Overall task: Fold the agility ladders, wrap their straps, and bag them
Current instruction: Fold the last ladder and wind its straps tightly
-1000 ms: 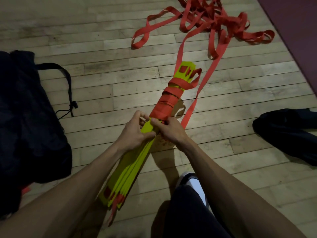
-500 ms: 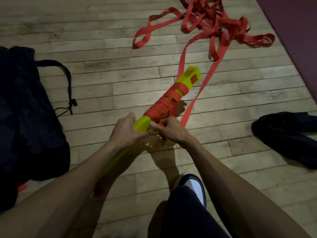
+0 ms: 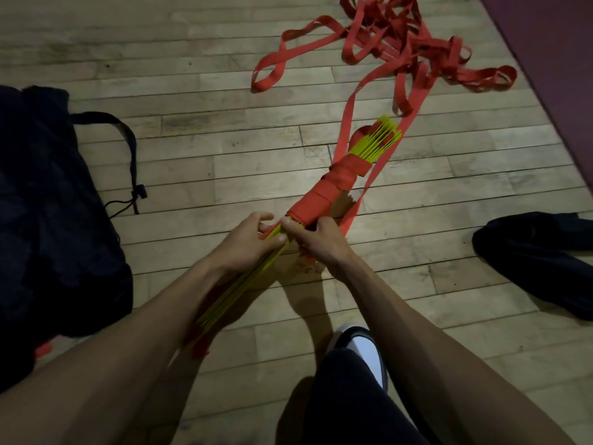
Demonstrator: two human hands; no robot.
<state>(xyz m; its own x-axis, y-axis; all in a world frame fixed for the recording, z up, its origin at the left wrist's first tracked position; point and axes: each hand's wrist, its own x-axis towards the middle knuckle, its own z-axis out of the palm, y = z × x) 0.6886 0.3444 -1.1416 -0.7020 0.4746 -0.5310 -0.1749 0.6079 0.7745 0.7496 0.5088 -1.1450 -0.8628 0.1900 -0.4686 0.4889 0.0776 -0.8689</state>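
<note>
A bundle of yellow ladder rungs (image 3: 378, 142) is held over the floor, pointing away to the upper right. Red strap is wound round its far half as a tight wrap (image 3: 324, 194). My left hand (image 3: 247, 245) grips the bare yellow rungs just below the wrap. My right hand (image 3: 317, 242) grips the bundle at the wrap's near edge, thumb on top. Two lengths of red strap run from the bundle to a loose red strap pile (image 3: 410, 49) on the floor at the top. The bundle's near end is partly hidden under my left forearm.
A large black drawstring bag (image 3: 48, 226) lies on the wooden floor at the left, its cord (image 3: 128, 162) trailing right. A second black bag (image 3: 539, 255) lies at the right. A dark red mat (image 3: 558, 59) fills the upper right corner. My shoe (image 3: 362, 351) is below the hands.
The bundle has been rolled about its length in both hands: its flat face showed first, now the rung edges face up. The wrap sits a little closer to my hands.
</note>
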